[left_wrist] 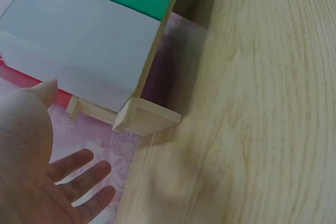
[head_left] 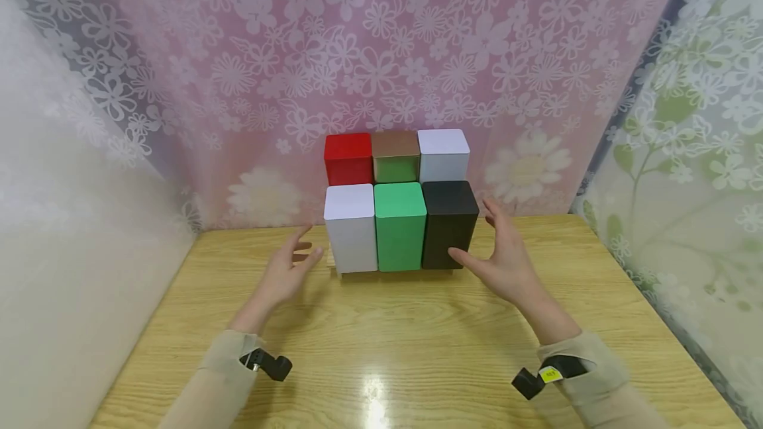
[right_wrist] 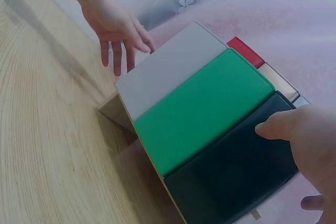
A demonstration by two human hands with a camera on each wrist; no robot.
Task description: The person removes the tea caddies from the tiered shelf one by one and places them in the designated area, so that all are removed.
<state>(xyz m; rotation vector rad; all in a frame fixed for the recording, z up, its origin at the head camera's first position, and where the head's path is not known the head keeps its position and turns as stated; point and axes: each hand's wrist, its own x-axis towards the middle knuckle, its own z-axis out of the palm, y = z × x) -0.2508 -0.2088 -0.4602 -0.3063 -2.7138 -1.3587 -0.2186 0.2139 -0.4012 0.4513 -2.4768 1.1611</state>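
Two rows of upright boxes stand on a low wooden rack (left_wrist: 152,117). The front row has a white box (head_left: 353,238), a green box (head_left: 401,234) and a black box (head_left: 448,230). Behind them are a red box (head_left: 349,159), a gold box (head_left: 396,157) and another white box (head_left: 444,154). My left hand (head_left: 288,270) hovers just left of the front white box, fingers spread and holding nothing. At the other end, my right hand (head_left: 507,260) is beside the black box, thumb in front of its lower face; whether it touches, I cannot tell.
The rack stands on a wood-grain table (head_left: 381,330), near its back edge. A pink flowered curtain (head_left: 381,51) hangs close behind the boxes. Pale sheets close in on the left and right. Each wrist wears a small black camera (head_left: 277,367).
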